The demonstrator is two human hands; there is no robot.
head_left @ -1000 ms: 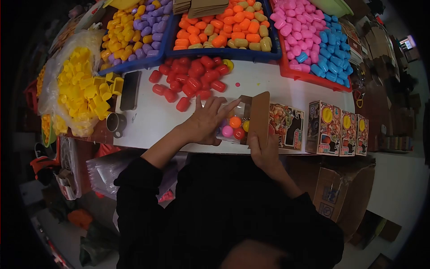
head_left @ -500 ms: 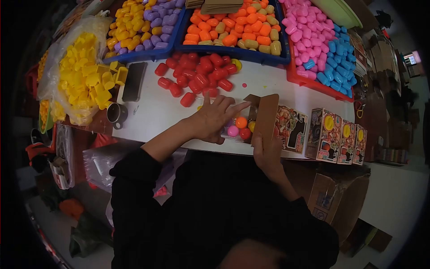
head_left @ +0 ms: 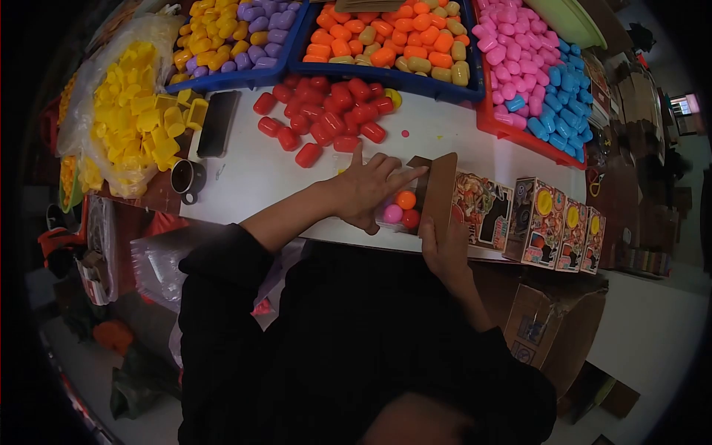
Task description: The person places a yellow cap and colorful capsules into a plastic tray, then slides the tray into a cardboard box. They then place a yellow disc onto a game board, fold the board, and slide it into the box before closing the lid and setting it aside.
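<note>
A clear plastic tray with coloured balls lies partly inside the open end of a printed cardboard box. An orange ball, a pink ball and a red ball show at the opening. My left hand spans the tray from the left, thumb on the near side and fingers stretched over the far side. At the box's raised brown flap, my right hand grips the near edge. Part of the tray is hidden under my left hand.
Red capsules lie loose beyond my hands. Blue trays and a red tray of capsules line the back. Several finished-looking boxes stand at right. A phone, a cup and yellow plastic pieces are at left.
The tray has slid right, deeper into the box, and a yellow ball there is now out of sight. My left hand moved right with it; my right hand stays on the box.
</note>
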